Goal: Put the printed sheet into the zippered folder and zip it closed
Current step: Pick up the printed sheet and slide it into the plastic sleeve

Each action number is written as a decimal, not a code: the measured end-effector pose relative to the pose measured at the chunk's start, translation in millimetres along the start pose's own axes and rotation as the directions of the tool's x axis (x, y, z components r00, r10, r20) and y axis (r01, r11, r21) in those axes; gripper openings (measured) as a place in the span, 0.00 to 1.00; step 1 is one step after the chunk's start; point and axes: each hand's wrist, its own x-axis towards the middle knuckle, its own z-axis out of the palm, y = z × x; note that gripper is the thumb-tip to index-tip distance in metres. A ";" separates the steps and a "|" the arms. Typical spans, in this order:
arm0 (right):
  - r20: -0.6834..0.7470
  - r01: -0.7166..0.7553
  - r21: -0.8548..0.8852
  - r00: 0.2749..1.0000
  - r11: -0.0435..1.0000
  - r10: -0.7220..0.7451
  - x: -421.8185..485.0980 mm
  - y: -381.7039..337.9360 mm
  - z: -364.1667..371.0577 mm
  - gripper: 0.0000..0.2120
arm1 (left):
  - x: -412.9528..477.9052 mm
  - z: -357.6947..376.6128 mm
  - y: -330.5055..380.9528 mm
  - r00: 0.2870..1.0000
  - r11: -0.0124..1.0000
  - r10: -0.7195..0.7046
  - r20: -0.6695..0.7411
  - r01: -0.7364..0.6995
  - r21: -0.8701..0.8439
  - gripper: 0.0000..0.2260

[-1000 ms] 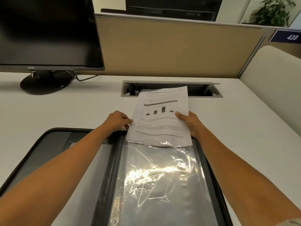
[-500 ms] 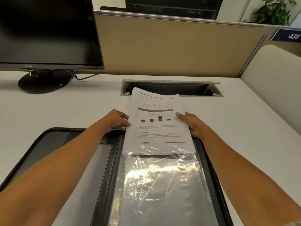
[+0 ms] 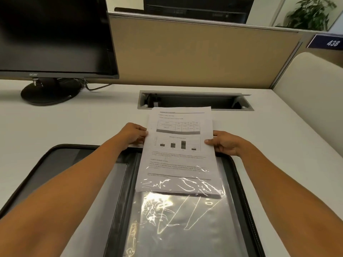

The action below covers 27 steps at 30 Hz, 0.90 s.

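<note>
Both hands pinch the printed sheet [image 3: 178,151] by its side edges, the left hand [image 3: 134,134] at mid-left and the right hand [image 3: 226,144] opposite, thumb on top, while its lower end sits under the clear sleeve [image 3: 183,223] of the open zippered folder [image 3: 239,182] on the desk [image 3: 89,125]. Light and floppy, the paper would likely buckle unless guided from both edges. Compared with a second ago, it lies flatter and deeper in the sleeve.

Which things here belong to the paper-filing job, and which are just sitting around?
In use: white printed sheet; open black zippered folder; its clear plastic sleeve; left hand; right hand.
Lying about: black computer monitor; grey cable slot in desk; green potted plant; blue 438 sign.
</note>
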 end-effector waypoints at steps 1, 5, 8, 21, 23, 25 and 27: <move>0.019 -0.003 -0.004 1.000 1.000 0.003 -1.6 0.1 -1.9 0.13 | 0.0 1.7 -0.4 1.000 1.000 -0.008 0.001 0.008 -0.013 0.11; 0.033 0.007 0.003 0.999 1.000 -0.007 -2.5 1.7 -3.4 0.12 | -1.9 3.8 3.7 0.999 0.996 -0.036 -0.004 0.037 0.076 0.13; -0.070 0.055 0.049 0.996 0.997 -0.051 4.6 4.9 1.6 0.12 | -4.4 -2.9 8.9 0.999 0.977 -0.020 0.039 0.012 0.211 0.13; -0.081 0.040 -0.063 0.996 0.997 -0.045 1.7 0.0 8.8 0.11 | -6.8 -6.1 6.7 0.998 0.993 -0.004 0.065 -0.003 0.115 0.06; -0.034 0.006 -0.082 0.999 0.997 -0.009 -1.5 0.0 7.8 0.11 | -4.0 -3.2 4.3 0.999 1.000 0.028 -0.040 -0.028 0.005 0.10; -0.002 -0.023 -0.111 1.000 0.994 0.022 -3.9 0.8 6.9 0.12 | -3.1 -1.4 2.2 0.995 0.998 0.033 -0.092 -0.037 -0.041 0.15; 0.028 -0.034 -0.129 0.999 0.991 0.038 -5.6 0.2 5.8 0.12 | -3.0 0.1 0.9 0.992 0.996 0.040 -0.116 -0.049 -0.070 0.17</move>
